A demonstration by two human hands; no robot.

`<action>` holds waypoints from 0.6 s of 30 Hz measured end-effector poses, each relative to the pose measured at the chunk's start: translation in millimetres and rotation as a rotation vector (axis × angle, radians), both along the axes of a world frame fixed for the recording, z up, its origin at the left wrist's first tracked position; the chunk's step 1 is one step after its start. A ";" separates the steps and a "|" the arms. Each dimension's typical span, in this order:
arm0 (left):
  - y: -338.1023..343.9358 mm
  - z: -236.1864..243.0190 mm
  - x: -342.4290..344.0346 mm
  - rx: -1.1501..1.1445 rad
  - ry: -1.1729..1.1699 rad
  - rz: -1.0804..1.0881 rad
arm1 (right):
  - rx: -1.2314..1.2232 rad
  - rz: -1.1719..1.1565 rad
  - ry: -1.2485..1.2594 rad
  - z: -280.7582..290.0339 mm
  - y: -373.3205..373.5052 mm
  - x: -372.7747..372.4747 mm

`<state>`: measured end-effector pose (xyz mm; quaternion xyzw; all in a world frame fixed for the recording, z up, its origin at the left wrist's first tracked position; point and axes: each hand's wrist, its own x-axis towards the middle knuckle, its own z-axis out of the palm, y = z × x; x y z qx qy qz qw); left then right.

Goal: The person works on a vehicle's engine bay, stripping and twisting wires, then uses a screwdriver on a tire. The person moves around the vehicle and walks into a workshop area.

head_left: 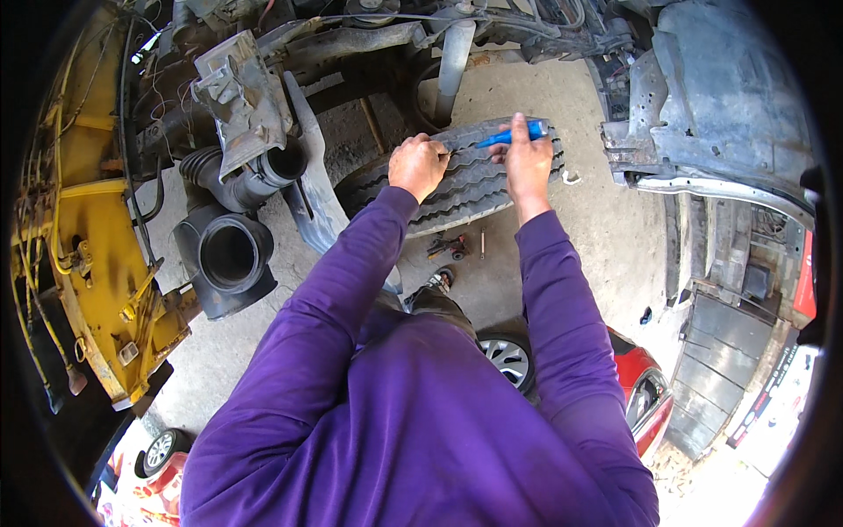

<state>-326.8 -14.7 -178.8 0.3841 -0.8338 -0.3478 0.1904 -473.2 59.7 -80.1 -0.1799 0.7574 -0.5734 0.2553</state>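
My right hand [529, 169] grips a blue-handled screwdriver [497, 138], index finger laid along the handle. The tool lies nearly level, its thin end pointing left toward my other hand. My left hand [416, 167] is closed, back upward, with fingertips pinched near the screwdriver's tip. A small dark bit shows at those fingertips, too small to name. Under both hands is a large worn tyre [470, 200] with wavy tread grooves; whether either hand rests on it, I cannot tell.
Black ribbed ducting [230, 255] and a dirty metal bracket [246, 97] stand left, before a yellow frame [97, 220]. A grey vehicle panel [729, 97] is at right. Tools [448, 246] lie on the concrete floor [606, 255] near my shoe [441, 279]. Behind is a red car [639, 378].
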 end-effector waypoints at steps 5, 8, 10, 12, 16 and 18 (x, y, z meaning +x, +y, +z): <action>7.7 -1.0 -1.4 -0.052 -0.007 0.029 | -0.044 -0.251 -0.227 -2.6 -5.9 -18.3; 9.4 -1.6 -1.7 -0.043 -0.018 0.049 | -0.050 -0.269 -0.199 -5.0 -6.7 -10.5; 7.9 2.0 -2.0 -0.024 -0.029 0.048 | -0.057 -0.244 -0.117 0.5 -8.3 1.0; 7.5 4.7 -3.3 -0.021 -0.071 0.036 | 0.022 -0.072 0.046 9.8 -5.5 18.9; 3.3 6.6 -5.7 -0.003 -0.155 0.017 | 0.086 0.035 0.175 13.9 -10.1 30.9; 2.2 5.8 -4.9 0.010 -0.123 0.022 | 0.047 -0.014 0.145 11.6 -12.7 29.8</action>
